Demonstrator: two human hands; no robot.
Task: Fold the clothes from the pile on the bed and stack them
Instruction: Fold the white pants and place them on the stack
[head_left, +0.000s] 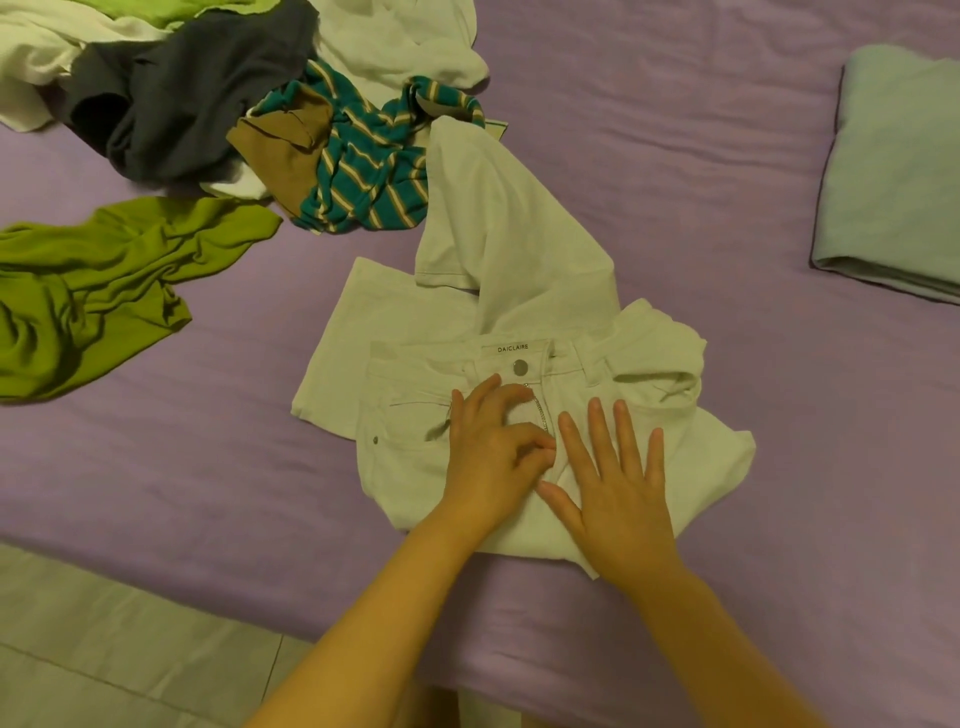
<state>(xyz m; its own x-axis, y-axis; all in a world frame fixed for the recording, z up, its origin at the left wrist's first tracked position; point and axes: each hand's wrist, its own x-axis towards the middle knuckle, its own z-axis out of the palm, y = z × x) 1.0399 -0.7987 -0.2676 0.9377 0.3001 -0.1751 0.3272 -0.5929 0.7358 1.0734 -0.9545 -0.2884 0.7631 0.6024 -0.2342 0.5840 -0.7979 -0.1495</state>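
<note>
Two bare forearms, no sleeves, left hand (491, 457), right hand (618, 493) (ringless fingers)

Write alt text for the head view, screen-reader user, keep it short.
Two bare hands work on white jeans on a purple bed: the left hand pinches the fabric by the open zipper, the right hand presses flat beside it. An unfolded pile lies at upper left, a folded grey garment at right.

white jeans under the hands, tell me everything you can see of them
The white jeans look like stiff denim, front up on the purple bed sheet. A metal button sits under a DAICLAIRE label, and the zip is open. The legs are bent up, one reaching the striped top. The left hand pinches fabric at the fly; the right hand presses flat beside it.
</note>
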